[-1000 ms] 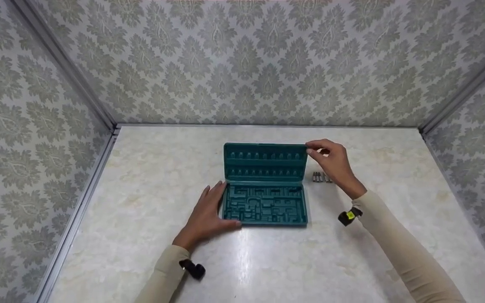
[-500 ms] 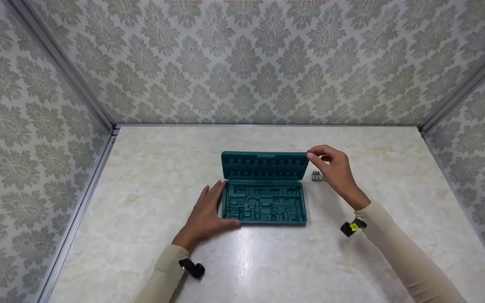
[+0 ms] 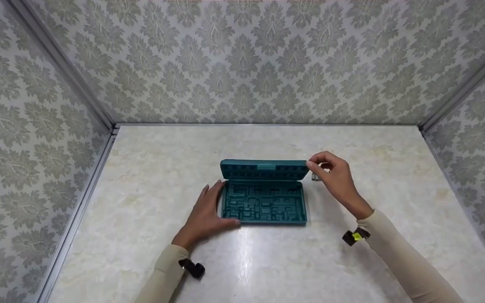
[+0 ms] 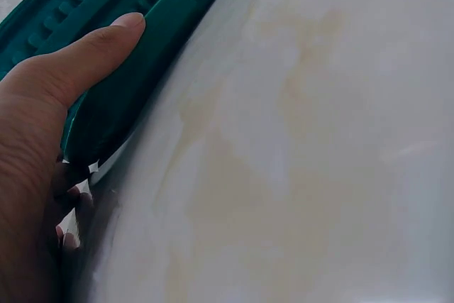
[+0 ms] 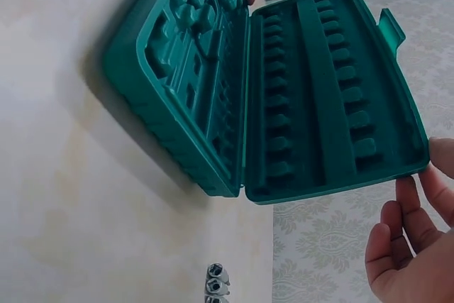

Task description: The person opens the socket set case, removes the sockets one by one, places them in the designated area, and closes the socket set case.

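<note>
A green plastic socket case [image 3: 263, 206] lies opened on the table, its base showing moulded recesses. My left hand [image 3: 203, 212] rests at the near left corner, straight fingers along the left side and thumb across the front edge. In the left wrist view the thumb [image 4: 106, 51] lies against the case's wall. My right hand [image 3: 336, 176] pinches the right corner of the raised lid [image 3: 263, 170] between thumb and fingers. The right wrist view shows two rows of moulded notches inside that lid [image 5: 326, 97]. Small metal sockets [image 5: 216, 282] stand by the case, partly hidden behind my right hand in the head view.
The pale marbled table [image 3: 162, 160] runs back to a patterned wall [image 3: 242, 63], with more such walls at left and right. Each forearm wears a small black wrist camera [image 3: 193, 268].
My right hand has swung the lid forward and down toward the base, so its inside shows less. More of the sockets are now covered by that hand. My left hand stays put.
</note>
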Tool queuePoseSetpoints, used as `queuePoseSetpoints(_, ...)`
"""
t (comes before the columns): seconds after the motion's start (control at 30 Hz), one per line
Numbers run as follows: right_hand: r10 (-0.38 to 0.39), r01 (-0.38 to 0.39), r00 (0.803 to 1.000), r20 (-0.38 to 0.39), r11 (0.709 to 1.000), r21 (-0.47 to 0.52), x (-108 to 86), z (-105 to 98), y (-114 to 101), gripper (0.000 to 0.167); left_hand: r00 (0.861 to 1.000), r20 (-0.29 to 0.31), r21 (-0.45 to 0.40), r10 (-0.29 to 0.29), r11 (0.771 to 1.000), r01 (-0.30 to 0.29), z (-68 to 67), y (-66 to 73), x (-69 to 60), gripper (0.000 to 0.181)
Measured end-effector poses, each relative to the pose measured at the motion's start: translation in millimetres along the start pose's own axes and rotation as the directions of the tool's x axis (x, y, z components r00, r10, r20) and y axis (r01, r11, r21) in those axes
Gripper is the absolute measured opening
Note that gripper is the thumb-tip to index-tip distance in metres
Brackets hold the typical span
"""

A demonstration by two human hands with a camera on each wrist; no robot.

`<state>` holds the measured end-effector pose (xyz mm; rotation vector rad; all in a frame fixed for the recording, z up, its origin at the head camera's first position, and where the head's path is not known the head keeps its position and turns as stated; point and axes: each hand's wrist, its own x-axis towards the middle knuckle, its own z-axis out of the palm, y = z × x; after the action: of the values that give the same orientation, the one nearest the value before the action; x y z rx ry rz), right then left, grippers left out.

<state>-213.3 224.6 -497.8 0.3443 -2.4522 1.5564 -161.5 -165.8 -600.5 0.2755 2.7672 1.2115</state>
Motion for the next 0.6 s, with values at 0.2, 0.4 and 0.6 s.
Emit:
queuePoseSetpoints(0.2, -0.033, 0.031, 0.999, 0.028, 0.999, 0.044, -7.4, -3.0, 4.3, 0.01, 1.0, -0.01, -0.008, 0.003, 1.0, -0.003, 0.6, 1.9, -2.6, 0.137)
queuePoseSetpoints(0.4, -0.032, 0.027, 0.997, 0.066, 0.997, 0.066, -14.6, -5.4, 6.9, 0.009, 1.0, -0.013, -0.014, -0.008, 1.0, 0.008, 0.9, 2.5, -3.8, 0.137)
queuePoseSetpoints(0.6, -0.003, 0.002, 0.997, 0.08, 1.0, 0.021, -22.9, -6.5, 6.0, 0.011, 1.0, -0.013, -0.006, 0.007, 1.0, -0.007, 0.1, 1.6, -2.6, 0.136)
